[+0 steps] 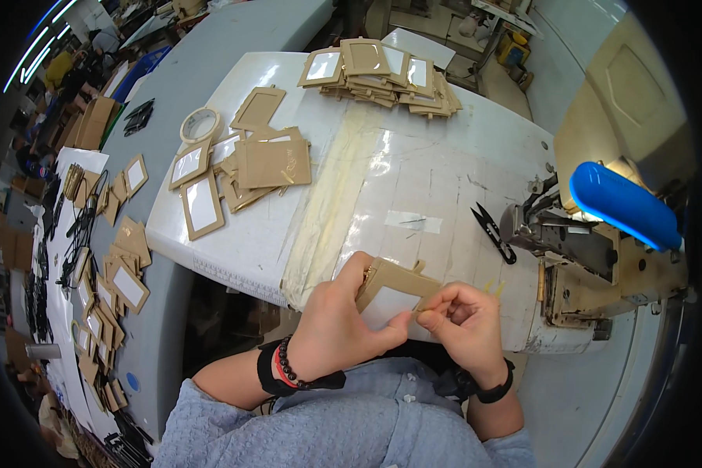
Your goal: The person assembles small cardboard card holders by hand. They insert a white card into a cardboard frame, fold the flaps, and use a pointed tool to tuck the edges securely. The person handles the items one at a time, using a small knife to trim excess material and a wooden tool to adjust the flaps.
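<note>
1. My left grip (343, 320) is closed round the left side of a tan holder (407, 282), fingers on the far-left edge, thumb along the near side
2. My right grip (469, 327) is pinched tight, thumb to fingertip, at the holder's near-right corner; can't tell if a thread end is in there too, too small
3. Holder is at the near edge of the white worktop (460, 156), in front of my body, tilted, pale window facing up
4. Risk: the pinch has very little edge, so a hard tug could slip off or twist the corner
5. Risk: left thumb lies close to the window, so squeezing more could crease or smudge it
6. Risk: so near the edge, a loosened left hold might drop it in my lap
7. Risk: black snips (491, 232) lie beyond my right side; a careless reach could knock or prick
8. Risk: the far pile (363, 56) is stacked unevenly, a bump might slide it
9. Surface: scuffed, yellowish tape band (327, 210) across it, small pale tape patch (413, 221), tape roll (201, 125) beside a looser pile (273, 162)
10. Room: sewing machine (632, 86) on the right with a blue part (624, 204), grey table (168, 140) on the left with more holders, strip lights (35, 58) upper left
</note>
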The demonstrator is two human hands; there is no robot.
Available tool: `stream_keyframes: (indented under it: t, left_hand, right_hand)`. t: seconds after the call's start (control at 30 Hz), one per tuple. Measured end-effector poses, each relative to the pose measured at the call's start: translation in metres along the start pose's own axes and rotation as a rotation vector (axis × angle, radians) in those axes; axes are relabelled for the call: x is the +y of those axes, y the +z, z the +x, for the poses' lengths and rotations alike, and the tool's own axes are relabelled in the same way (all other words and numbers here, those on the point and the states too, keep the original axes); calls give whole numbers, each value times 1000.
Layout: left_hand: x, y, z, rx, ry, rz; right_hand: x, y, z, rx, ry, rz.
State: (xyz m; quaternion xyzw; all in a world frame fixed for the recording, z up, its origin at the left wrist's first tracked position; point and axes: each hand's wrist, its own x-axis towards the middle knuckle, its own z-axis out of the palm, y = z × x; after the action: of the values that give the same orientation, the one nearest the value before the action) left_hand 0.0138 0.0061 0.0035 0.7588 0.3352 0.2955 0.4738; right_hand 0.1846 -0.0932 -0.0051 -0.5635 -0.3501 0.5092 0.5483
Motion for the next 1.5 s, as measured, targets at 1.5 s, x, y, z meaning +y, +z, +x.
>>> stream_keyframes:
  t: [1.5]
  left_hand:
    - [4, 1, 4, -17, -35, 41]
  right_hand:
    - [11, 1, 7, -43, -311, -501]
